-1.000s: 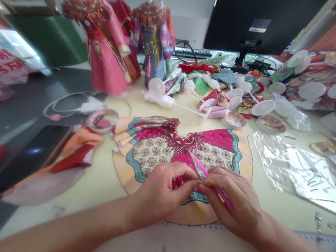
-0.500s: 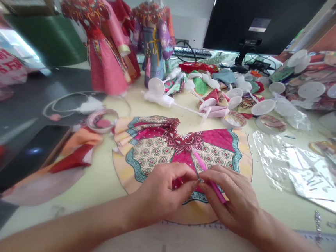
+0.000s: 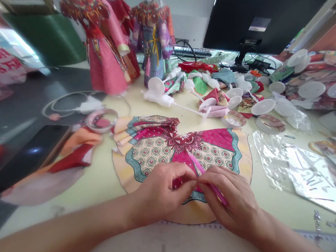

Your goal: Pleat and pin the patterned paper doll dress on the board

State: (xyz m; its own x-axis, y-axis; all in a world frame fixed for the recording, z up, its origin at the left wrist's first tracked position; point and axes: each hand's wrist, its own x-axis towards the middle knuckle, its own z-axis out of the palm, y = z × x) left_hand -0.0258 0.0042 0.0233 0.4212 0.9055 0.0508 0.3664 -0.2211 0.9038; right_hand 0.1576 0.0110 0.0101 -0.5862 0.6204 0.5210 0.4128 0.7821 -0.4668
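Head view: right hand point(image 3: 232, 194), nearer the pink pen point(image 3: 196, 163), grips it closed-fingered; its long axis slants forward-left towards the dark-red motif point(image 3: 185, 143). Patterned fabric point(image 3: 151, 148) lies beneath both hands. Left hand's point(image 3: 162, 188) 2 foremost fingertips meet the right's; whether they pinch anything, I cannot tell.

We see a phone point(image 3: 26, 160) beside an orange-and-red cloth point(image 3: 80, 140) at left, small robes point(image 3: 107, 65) upright farther back, and a black monitor point(image 3: 254, 16) near a keyboard point(image 3: 198, 52).

pink pen point(image 3: 195, 162) in right-hand fingers point(image 3: 215, 179), over cloth point(image 3: 150, 152)
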